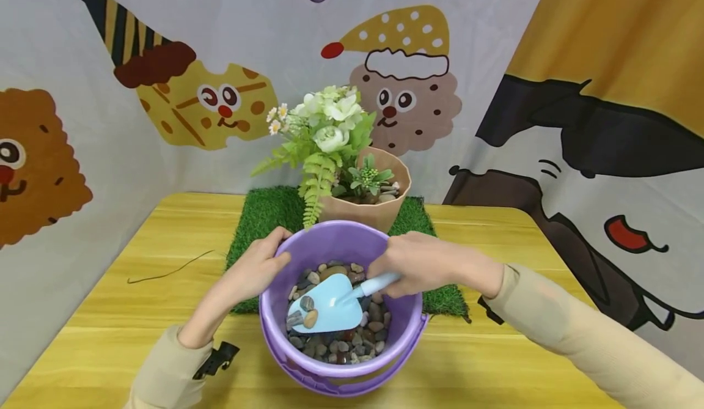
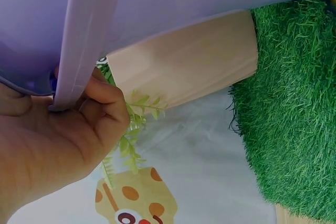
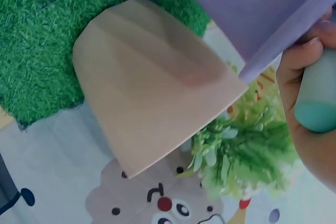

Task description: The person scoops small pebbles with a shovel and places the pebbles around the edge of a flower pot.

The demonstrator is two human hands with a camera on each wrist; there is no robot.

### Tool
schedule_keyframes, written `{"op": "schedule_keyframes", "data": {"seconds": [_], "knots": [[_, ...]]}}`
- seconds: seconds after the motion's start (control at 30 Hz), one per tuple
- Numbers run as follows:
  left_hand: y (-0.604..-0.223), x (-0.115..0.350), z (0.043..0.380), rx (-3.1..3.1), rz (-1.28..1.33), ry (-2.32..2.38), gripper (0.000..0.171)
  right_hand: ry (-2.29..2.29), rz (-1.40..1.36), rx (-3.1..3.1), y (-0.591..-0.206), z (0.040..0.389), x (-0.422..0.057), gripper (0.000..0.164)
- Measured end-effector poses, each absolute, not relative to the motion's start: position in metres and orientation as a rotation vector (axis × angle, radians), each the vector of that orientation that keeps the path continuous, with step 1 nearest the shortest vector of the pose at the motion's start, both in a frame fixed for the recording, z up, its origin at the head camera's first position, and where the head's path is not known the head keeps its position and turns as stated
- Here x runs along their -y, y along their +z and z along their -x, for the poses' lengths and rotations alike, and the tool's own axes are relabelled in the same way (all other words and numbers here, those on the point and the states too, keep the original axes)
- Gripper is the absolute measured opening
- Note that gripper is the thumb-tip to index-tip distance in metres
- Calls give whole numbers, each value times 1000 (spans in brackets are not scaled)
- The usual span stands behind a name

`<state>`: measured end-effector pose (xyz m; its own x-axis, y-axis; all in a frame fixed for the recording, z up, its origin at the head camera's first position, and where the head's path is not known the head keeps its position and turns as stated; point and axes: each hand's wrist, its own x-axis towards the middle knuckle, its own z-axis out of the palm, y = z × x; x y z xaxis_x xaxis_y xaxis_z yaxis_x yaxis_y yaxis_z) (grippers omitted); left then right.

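A purple bucket (image 1: 341,369) with many small pebbles (image 1: 330,354) inside stands at the front middle of the table. My left hand (image 1: 255,268) grips its left rim; the left wrist view shows the fingers curled around the bucket wall (image 2: 89,35). With my right hand (image 1: 409,262) I hold the pale handle of a light blue shovel (image 1: 332,308) inside the bucket. A few stones (image 1: 309,311) lie on the shovel's blade, which is over the pebbles. In the right wrist view the handle's rounded teal end (image 3: 317,116) sticks out of my fist.
Behind the bucket a tan pot (image 1: 365,213) holds white flowers (image 1: 332,118), green leaves and stones. It stands on a green turf mat (image 1: 272,210). A thin dark wire (image 1: 170,272) lies on the wooden table (image 1: 165,225) at the left. A printed cloth (image 1: 286,36) hangs behind.
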<state>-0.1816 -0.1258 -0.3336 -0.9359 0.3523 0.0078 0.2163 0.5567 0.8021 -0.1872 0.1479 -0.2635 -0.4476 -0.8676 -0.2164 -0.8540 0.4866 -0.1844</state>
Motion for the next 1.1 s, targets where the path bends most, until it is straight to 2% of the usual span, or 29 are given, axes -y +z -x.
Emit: {"op": "schedule_keyframes", "data": {"seconds": [0.3,0.7,0.83,1.1], "knots": [[-334,126,180,-2611,-482,1349,26,-206,1428,-2489,-241,197,-181,7],[-338,126,180,-2613,-474,1370,23,-155,1155,-2685,-217,234,-218,10],[-338,126,180,-2627,-474,1359,23,-123,1064,-2708,-213,244,-221,7],[-337,126,181,-2613,-470,1383,22,16,813,-2631,-186,255,-206,10]]}}
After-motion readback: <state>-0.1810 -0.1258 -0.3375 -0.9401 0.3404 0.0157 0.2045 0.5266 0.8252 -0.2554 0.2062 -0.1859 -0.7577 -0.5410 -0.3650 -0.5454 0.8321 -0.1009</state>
